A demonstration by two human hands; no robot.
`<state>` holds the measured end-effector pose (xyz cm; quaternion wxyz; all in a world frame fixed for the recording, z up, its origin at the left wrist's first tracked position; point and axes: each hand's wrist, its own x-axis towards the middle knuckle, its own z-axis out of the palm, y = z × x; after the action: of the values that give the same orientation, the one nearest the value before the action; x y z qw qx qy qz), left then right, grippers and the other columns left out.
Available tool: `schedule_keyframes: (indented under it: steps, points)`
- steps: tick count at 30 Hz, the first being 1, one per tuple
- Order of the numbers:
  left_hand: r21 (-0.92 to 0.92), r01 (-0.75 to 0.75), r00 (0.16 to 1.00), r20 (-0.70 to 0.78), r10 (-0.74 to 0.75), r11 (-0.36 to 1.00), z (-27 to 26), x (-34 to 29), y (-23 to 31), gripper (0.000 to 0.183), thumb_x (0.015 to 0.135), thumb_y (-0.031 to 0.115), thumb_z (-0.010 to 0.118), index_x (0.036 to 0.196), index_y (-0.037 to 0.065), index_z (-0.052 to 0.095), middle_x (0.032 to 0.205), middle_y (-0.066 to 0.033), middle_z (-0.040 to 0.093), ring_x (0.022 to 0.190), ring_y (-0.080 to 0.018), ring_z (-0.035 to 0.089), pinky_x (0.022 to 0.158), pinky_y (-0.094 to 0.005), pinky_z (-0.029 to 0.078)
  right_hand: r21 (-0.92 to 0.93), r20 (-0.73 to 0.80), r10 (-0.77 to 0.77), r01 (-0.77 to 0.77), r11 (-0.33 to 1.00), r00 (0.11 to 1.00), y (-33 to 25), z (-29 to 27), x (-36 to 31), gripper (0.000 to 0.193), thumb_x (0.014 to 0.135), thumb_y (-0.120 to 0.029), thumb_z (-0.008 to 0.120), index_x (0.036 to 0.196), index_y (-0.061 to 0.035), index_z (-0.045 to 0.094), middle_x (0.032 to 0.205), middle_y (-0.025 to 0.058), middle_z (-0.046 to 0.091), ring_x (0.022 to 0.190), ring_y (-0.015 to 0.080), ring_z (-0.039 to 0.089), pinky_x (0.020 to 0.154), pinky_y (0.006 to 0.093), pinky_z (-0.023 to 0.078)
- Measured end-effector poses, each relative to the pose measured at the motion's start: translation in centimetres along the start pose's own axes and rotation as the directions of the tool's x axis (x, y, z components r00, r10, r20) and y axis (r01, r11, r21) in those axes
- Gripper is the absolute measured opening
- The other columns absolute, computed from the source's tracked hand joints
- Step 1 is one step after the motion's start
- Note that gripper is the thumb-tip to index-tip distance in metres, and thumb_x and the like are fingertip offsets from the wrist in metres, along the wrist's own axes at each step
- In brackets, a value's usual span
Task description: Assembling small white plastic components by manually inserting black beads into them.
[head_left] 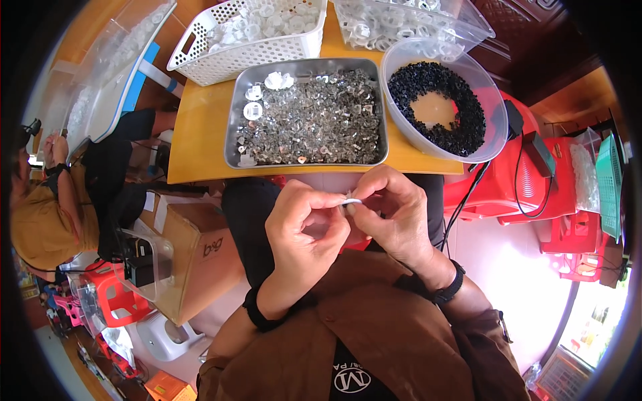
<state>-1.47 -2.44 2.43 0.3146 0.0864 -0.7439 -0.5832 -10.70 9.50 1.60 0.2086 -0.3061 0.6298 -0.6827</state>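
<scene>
Over my lap, just in front of the table edge, both hands meet at a small white plastic part (pixel 351 201). My left hand (pixel 304 224) pinches one side of it between thumb and index finger. Thumb and forefinger of my right hand (pixel 399 217) close on the other side. The fingertips cover much of the part, so its full shape is hidden. Beyond them, a metal tray (pixel 233 137) holds many small shiny metal pieces (pixel 314 120) and a few round white plastic parts (pixel 253 111). To its right, a clear plastic bowl (pixel 496 130) contains small black pieces (pixel 461 87).
At the table's (pixel 200 144) back stand a white perforated basket (pixel 247 65) and a clear box (pixel 468 23), both with whitish plastic parts. A cardboard box (pixel 200 260) is at my left, red stools (pixel 491 187) at my right. Another person (pixel 53 214) sits far left.
</scene>
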Motion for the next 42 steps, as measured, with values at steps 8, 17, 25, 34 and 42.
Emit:
schedule_keyframes:
  steps: [8,17,25,34,42]
  points:
    - [-0.246,0.143,0.990,0.042,-0.137,0.959,-0.2,-0.2,0.2,0.019,0.078,-0.015,0.059,0.094,-0.006,0.057,0.095,-0.0068,0.050,0.085,-0.0127,0.062,0.075,-0.0231,0.055,0.188,-0.019,0.230,-0.223,0.957,0.973,-1.4,0.1,0.1,0.013,0.078,0.005,0.064,0.088,-0.0009,0.057,0.081,0.0035,0.063,0.075,0.0080,0.062,0.066,0.0232,0.050]
    - [-0.105,-0.006,1.000,0.021,0.009,0.994,-0.5,-0.4,0.3,0.022,0.074,-0.018,0.060,0.092,-0.004,0.058,0.094,-0.0064,0.050,0.080,-0.0116,0.062,0.070,-0.0216,0.054,0.045,-0.060,-0.023,0.025,0.999,0.998,-0.9,0.7,-0.2,0.012,0.077,0.003,0.066,0.084,-0.0015,0.057,0.077,0.0039,0.062,0.070,0.0071,0.059,0.064,0.0231,0.049]
    - [-0.108,0.101,0.991,-0.080,-0.110,0.989,-0.3,-0.4,0.7,0.028,0.074,-0.016,0.064,0.098,-0.002,0.061,0.089,-0.0058,0.053,0.078,-0.0108,0.060,0.066,-0.0209,0.052,-0.346,0.003,-0.333,0.313,0.885,0.943,-1.5,0.3,0.6,0.022,0.072,0.001,0.070,0.092,-0.0033,0.062,0.085,0.0095,0.061,0.070,0.0203,0.063,0.061,0.0269,0.051]
    - [0.258,-0.249,0.965,-0.019,0.263,0.933,-0.8,-0.4,1.4,0.032,0.064,-0.019,0.068,0.090,-0.001,0.064,0.082,-0.0072,0.061,0.073,-0.0148,0.057,0.063,-0.0238,0.047,-0.521,0.004,-0.493,0.423,0.742,0.870,-2.6,1.0,0.0,0.029,0.062,0.001,0.072,0.088,-0.0051,0.061,0.085,0.0097,0.060,0.070,0.0252,0.062,0.059,0.0326,0.052]
    - [0.214,-0.232,0.972,0.004,0.237,0.949,-0.5,-0.4,1.4,0.033,0.062,-0.015,0.070,0.089,0.005,0.068,0.081,-0.0062,0.066,0.067,-0.0157,0.060,0.057,-0.0249,0.048,-0.611,0.021,-0.555,0.450,0.651,0.832,-2.8,0.9,0.1,0.027,0.059,-0.001,0.069,0.084,-0.0065,0.060,0.081,0.0079,0.059,0.069,0.0245,0.061,0.057,0.0329,0.051]
